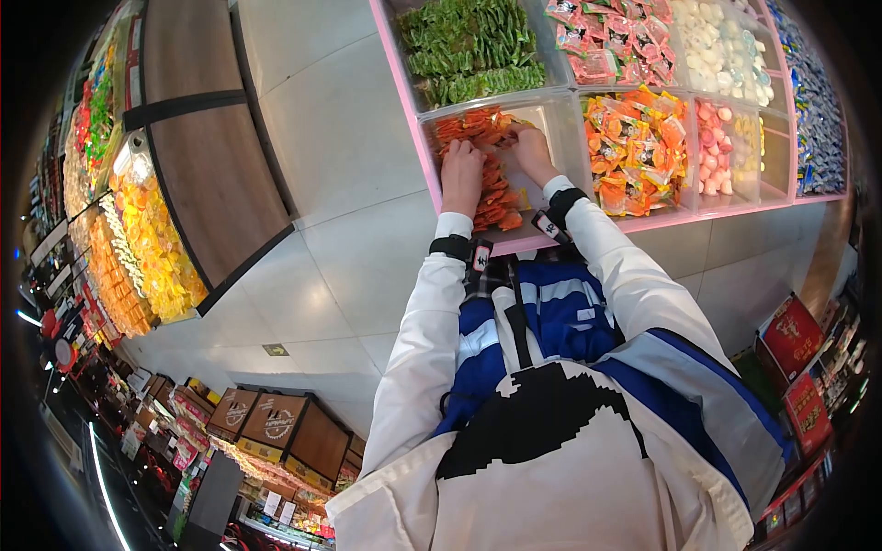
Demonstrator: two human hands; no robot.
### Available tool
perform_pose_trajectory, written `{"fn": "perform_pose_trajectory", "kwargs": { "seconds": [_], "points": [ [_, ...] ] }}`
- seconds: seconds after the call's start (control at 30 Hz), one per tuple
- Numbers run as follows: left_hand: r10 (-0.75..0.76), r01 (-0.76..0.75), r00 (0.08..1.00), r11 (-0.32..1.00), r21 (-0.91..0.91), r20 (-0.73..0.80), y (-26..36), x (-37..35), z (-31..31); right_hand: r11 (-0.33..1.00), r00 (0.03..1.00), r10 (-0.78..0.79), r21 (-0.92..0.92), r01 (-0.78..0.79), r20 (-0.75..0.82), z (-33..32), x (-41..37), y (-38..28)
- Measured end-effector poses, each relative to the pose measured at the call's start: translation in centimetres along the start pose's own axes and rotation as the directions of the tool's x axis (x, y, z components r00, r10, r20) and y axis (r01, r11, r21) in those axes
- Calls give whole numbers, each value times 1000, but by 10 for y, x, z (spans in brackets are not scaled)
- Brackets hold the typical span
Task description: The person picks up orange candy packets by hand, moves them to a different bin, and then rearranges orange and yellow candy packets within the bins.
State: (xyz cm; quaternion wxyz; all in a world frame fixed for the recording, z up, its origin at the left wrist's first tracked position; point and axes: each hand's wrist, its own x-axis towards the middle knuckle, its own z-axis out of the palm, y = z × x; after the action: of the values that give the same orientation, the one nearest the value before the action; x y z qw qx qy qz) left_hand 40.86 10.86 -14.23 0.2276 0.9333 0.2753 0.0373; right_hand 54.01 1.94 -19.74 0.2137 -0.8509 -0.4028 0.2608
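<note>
Both my hands are inside a clear bin (565,174) that holds rows of small orange snack packets (501,197). On the left side of the bin, my left hand (462,174) is closed, its bent fingers pressed on the packets standing there. My right hand (533,154) reaches to the back end of the rows, thumb and fingers closed around the edge of a packet. The fingertips of both hands are partly hidden among the packets. A dark band with a white tag circles each wrist.
Behind the bin lie green packets (473,46) and pink packets (616,41). To the right are orange-yellow wrapped sweets (638,147), pink sweets (714,151) and blue packets (816,110). A pink edge (418,119) frames the bins. A wood-panelled candy stand (207,165) stands across the floor.
</note>
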Motion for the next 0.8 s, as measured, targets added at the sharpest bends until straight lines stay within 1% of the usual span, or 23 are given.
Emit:
{"fn": "perform_pose_trajectory", "kwargs": {
  "seconds": [0.03, 0.07, 0.1, 0.17, 0.2, 0.27, 0.3, 0.37, 0.4, 0.43, 0.47, 0.5, 0.57, 0.6, 0.63, 0.67, 0.7, 0.73, 0.77, 0.8],
  "points": [
    [-2, 1, 1000, 999, 40, 23, 1, 0, -1, 974, 997, 71, 214, -73, 17, 3, -1, 5],
    [-3, 0, 999, 997, 78, 48, 2, -1, 0, 898, 989, 138, 415, -146, 50, 2, -2, 7],
    [-1, -3, 999, 997, 75, 50, 2, -1, 0, 898, 989, 142, 413, -149, 49, 1, -4, 8],
    [1, 2, 997, 999, -33, 77, 2, -2, -2, 880, 993, 7, 472, -63, 119, 3, -8, 9],
    [2, 1, 997, 999, -34, 81, 3, -2, -3, 879, 993, 10, 473, -67, 120, 4, -10, 9],
    [-30, 28, 975, 1000, 13, 218, 3, -1, -3, 895, 992, -51, 445, -6, 116, 6, -10, 7],
    [-30, 28, 975, 1000, 13, 221, 2, -2, 1, 895, 992, -49, 447, -9, 117, 5, -11, 6],
    [-248, 268, 949, 960, -82, 197, 4, 1, 4, 921, 972, -145, 384, 66, 182, 1, -10, 6],
    [-248, 269, 948, 960, -84, 198, 6, 2, 2, 922, 972, -144, 383, 64, 184, 0, -11, 5],
    [-106, 108, 992, 994, -35, 66, 7, 4, 0, 914, 967, -163, 399, 73, 197, -2, -11, 5],
    [50, -48, 997, 998, 35, -59, 7, 5, -3, 906, 960, -183, 414, 82, 210, 0, -11, 7],
    [50, -48, 997, 998, 34, -59, 2, 5, 2, 907, 960, -183, 413, 82, 210, 2, -11, 9],
    [173, -180, 977, 983, 42, 124, -8, 8, 7, 903, 946, -241, 407, 137, 218, 2, -10, 9],
    [174, -180, 977, 983, 40, 121, -10, 9, 8, 904, 946, -242, 405, 138, 218, 1, -13, 7],
    [189, -202, 961, 978, 48, 200, -11, 11, 9, 976, 964, -92, 214, 37, 251, 0, -19, 5],
    [201, -224, 939, 973, 54, 279, -11, 12, 9, 997, 965, 64, 15, -70, 255, -4, -28, -1],
    [200, -222, 940, 974, 50, 277, -9, 11, 8, 972, 947, 231, -18, -233, 225, -17, -38, -15],
    [201, -214, 938, 977, 16, 283, -8, 10, 8, 970, 936, 243, -60, -235, 254, -20, -47, -12],
    [201, -206, 936, 979, -16, 288, -7, 8, 7, 988, 915, 149, -29, -149, 375, -16, -51, 2],
    [200, -203, 937, 979, -17, 287, -9, 8, 9, 998, 872, 52, 13, -66, 487, -16, -54, 9]
  ]
}}
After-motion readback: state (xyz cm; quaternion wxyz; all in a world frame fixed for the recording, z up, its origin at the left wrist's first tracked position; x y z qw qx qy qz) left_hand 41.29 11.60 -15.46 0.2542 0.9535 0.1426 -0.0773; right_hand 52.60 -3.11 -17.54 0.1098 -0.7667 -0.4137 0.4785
